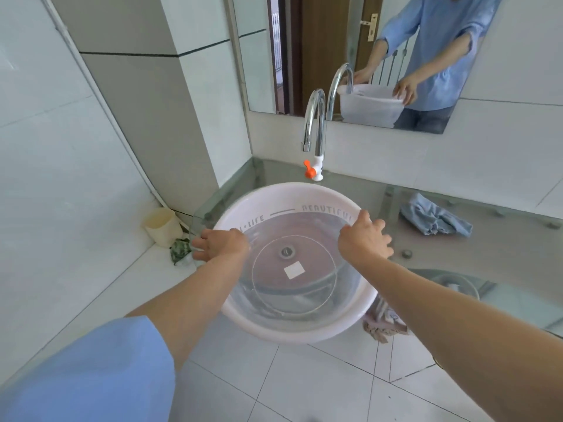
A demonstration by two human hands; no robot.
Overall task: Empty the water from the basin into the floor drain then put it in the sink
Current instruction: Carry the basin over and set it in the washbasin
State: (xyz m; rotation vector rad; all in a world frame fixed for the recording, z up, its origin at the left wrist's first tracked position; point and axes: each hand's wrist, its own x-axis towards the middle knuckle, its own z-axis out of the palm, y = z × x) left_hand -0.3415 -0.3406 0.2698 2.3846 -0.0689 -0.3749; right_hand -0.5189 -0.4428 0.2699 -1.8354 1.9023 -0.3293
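Observation:
A round translucent white basin (283, 199) with grey lettering on its rim sits over the glass sink, under the chrome faucet (313, 123). Clear water fills its lower part, and the sink's drain shows through its bottom. My left hand (221, 243) grips the basin's left rim, fingers over the outside. On the right rim, my right hand (364, 236) holds with the thumb inside. No floor drain is in sight.
A glass countertop (457, 260) extends to the right with a crumpled blue cloth (432, 216) on it. A cream cup (163, 225) and a green scrap (179, 251) stand in the left floor corner. A rag (382, 324) hangs below the basin. White floor tiles spread below; a mirror (396, 56) hangs above.

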